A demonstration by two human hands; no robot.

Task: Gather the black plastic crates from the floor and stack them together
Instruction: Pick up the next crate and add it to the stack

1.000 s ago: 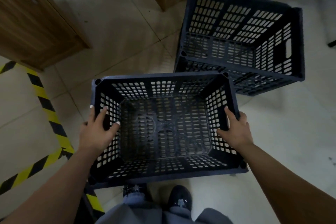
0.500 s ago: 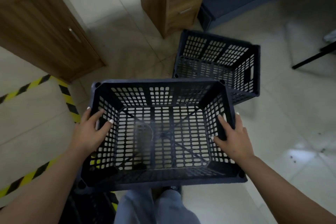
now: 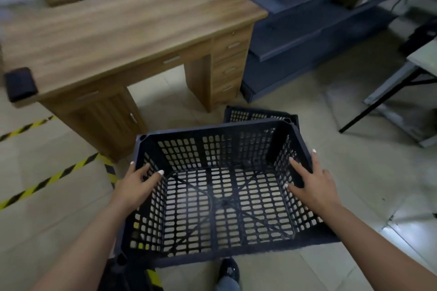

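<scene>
I hold a black perforated plastic crate [image 3: 220, 205] in the air in front of me, its open top facing up. My left hand [image 3: 136, 184] grips its left rim, thumb inside the wall and fingers outside. On the opposite rim my right hand [image 3: 312, 184] grips the same way. A second black crate [image 3: 255, 114] stands on the floor beyond it, mostly hidden behind the held crate's far wall. Another dark crate-like shape [image 3: 123, 271] shows at the bottom edge, under my left arm.
A wooden desk [image 3: 123, 30] with drawers stands ahead on the left. Dark grey shelving [image 3: 307, 19] fills the back right. A folding table's black leg [image 3: 383, 101] slants on the right. Yellow-black tape [image 3: 54, 175] crosses the tiled floor. My shoe [image 3: 228, 271] is below.
The crate has risen with both hands still on its rims. My view has tipped up, so the desk and shelving appear and the floor crate is mostly hidden behind the held one.
</scene>
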